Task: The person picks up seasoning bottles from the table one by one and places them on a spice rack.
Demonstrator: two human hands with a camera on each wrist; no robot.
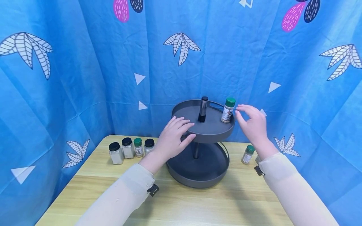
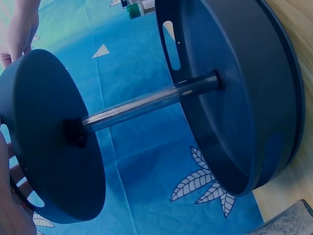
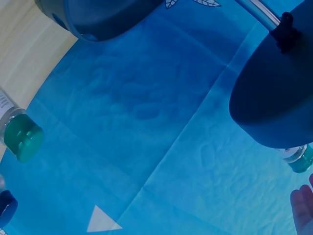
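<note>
A dark grey two-tier round turntable stands on the table, with its upper tray (image 1: 213, 137) above its lower tray (image 1: 198, 182). My left hand (image 1: 172, 138) is at the left side of the upper tray, fingers extended and thumb apart; in the left wrist view, fingers (image 2: 17, 172) show through the tray's handle slot. On the right part of the upper tray stands a spice jar (image 1: 227, 113) with a green cap. Just right of that jar is my right hand (image 1: 253, 124), its fingers loosely bent and a gap between them and the jar.
Several spice jars stand at the table's left, including a black-capped jar (image 1: 116, 153) and a green-capped jar (image 1: 138, 148). Another green-capped jar (image 1: 247, 154) stands right of the turntable, below my right wrist. A central post (image 1: 203, 108) rises from the upper tray. A blue curtain (image 1: 183, 81) surrounds the table.
</note>
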